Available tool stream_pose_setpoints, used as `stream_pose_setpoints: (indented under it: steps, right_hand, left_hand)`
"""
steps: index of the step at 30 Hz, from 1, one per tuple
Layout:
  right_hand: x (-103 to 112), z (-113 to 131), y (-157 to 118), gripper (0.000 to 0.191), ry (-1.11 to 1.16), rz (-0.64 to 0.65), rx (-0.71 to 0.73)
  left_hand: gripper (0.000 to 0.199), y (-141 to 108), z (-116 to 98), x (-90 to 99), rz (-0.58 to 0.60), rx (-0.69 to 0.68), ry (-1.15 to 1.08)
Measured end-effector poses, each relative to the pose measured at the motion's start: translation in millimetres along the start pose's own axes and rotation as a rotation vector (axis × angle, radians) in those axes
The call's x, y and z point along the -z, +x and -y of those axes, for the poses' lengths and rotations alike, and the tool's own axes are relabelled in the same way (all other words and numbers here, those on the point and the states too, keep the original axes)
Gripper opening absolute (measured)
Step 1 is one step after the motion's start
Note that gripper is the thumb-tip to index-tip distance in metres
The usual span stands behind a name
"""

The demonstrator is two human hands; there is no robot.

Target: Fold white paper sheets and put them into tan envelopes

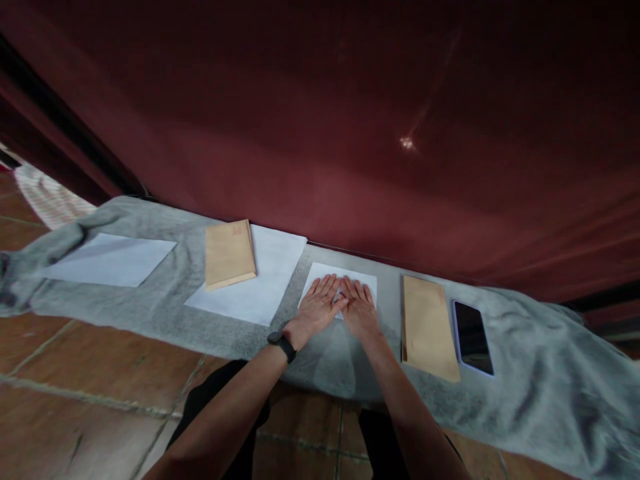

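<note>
A small white sheet of paper (pixel 369 283), perhaps folded, lies on the grey cloth in front of me. My left hand (pixel 320 303) rests flat on its left part, palm down with the fingers stretched forward. Flat on the right part lies my right hand (pixel 359 307), fingers also extended. The thumbs meet or overlap near the middle, and the hands cover much of the paper. To the left are larger white sheets (pixel 273 273), with a stack of brown envelopes (pixel 229 253) on top. More brown envelopes (pixel 430 327) lie to the right of my hands.
Grey cloth (pixel 165 313) covers the long, narrow surface. A phone (pixel 473 337) with a dark screen lies right of the envelopes. Another white sheet (pixel 117 259) is at the far left. A dark red panel (pixel 320 133) rises behind; tiled floor (pixel 100 380) lies below.
</note>
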State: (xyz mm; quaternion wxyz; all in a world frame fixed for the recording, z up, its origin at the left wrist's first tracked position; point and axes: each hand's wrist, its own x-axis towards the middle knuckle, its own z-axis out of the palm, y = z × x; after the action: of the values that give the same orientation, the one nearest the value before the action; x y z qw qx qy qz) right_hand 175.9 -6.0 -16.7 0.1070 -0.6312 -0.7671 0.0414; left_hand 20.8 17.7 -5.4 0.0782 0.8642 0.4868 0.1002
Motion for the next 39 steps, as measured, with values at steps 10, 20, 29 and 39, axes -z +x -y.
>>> stream_pose_setpoints:
  steps: [10,20,29,39]
  right_hand:
    - [-4.1,-3.9,-2.2,0.055,-0.018,-0.025,0.022]
    - [-6.7,-6.9,-2.5,0.058,-0.119,0.037,0.020]
    - [-5.3,-7.7,-6.1,0.067,-0.172,0.062,0.051]
    - [-3.3,-7.7,-9.7,0.065,-0.245,0.073,0.060]
  left_hand:
    - [0.070,-1.0,15.1,-2.7,-0.037,0.183,0.065]
    - [0.078,-14.5,-20.4,-3.5,-0.101,-0.095,-0.030]
    - [0.082,-19.9,-24.2,-10.8,-0.089,-0.194,-0.066]
    - [0.084,-20.6,-22.7,-17.0,-0.075,-0.213,-0.039]
